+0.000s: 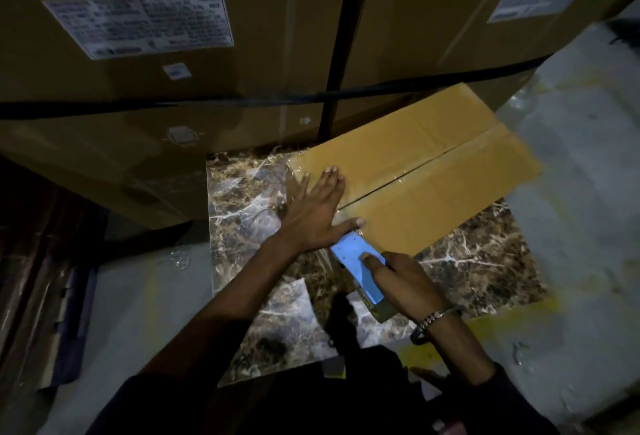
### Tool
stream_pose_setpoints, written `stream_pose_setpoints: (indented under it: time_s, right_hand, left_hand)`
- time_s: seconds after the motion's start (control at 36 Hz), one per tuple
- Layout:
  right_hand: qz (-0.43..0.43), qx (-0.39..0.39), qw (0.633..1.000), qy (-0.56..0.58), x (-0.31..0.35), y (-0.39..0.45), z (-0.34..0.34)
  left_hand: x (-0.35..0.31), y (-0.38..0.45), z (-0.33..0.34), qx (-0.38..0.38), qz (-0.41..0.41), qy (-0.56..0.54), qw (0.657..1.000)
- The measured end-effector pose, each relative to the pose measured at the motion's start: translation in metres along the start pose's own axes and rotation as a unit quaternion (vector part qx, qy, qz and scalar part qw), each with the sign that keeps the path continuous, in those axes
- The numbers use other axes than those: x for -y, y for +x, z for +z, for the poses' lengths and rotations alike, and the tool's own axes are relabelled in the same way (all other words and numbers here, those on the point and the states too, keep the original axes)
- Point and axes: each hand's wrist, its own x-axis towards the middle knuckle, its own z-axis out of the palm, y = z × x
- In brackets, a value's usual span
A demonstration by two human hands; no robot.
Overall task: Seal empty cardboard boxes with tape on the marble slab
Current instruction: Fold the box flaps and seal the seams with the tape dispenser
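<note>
A closed brown cardboard box point(436, 188) lies on the dark veined marble slab point(242, 212), with shiny clear tape running along its centre seam. My left hand point(315, 209) lies flat with straight fingers on the box's near left corner, pressing it down. My right hand point(405, 282) grips a blue tape dispenser point(356, 261) whose front end meets the box's near edge at the seam, just under my left thumb.
Large strapped cartons point(145, 88) with white labels stand right behind the slab and box. Pale concrete floor point(581, 192) with yellow paint marks lies to the right. Dark flat material point(38, 261) lies on the left. My dark-clothed legs fill the bottom.
</note>
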Motion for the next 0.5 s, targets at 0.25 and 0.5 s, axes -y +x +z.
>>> stream_pose_setpoints:
  time_s: [0.25,0.5]
  right_hand:
    - [0.013,0.009,0.998,0.066,-0.035,-0.049,-0.001]
    - [0.042,0.004,0.993,0.114,-0.071,-0.058,0.014]
  left_hand:
    - [0.004,-0.001,0.009,-0.05,0.003,0.028,0.998]
    - [-0.025,0.001,0.008,-0.036,-0.088,0.021,0.995]
